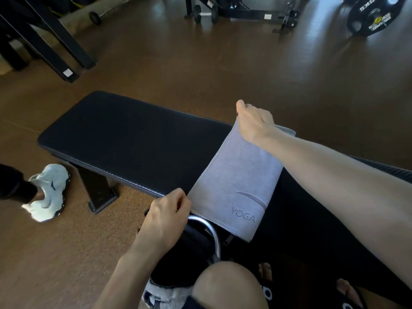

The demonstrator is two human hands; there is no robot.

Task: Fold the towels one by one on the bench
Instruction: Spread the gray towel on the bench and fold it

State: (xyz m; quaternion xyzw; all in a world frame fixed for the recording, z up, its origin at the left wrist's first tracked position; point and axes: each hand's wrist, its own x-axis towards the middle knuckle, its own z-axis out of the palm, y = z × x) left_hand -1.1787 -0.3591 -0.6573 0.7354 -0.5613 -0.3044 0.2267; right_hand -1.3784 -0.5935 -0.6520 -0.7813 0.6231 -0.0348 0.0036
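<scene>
Right of centre in the head view, a grey towel (234, 175) marked YOGA lies across the black bench (124, 141), its near end hanging over the front edge. Right hand (254, 123) pinches the far left corner just above centre; left hand (167, 217) pinches the near left corner at lower centre, so both hold that edge taut. Looks light, soft and floppy, not slippery, so best taken by the corners or hem; a white shoe (48, 192) sits at left edge.

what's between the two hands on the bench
In the head view, the grey towel spans the stretch: its left edge runs from the left hand at the near corner to the right hand at the far corner, over the bench.
</scene>
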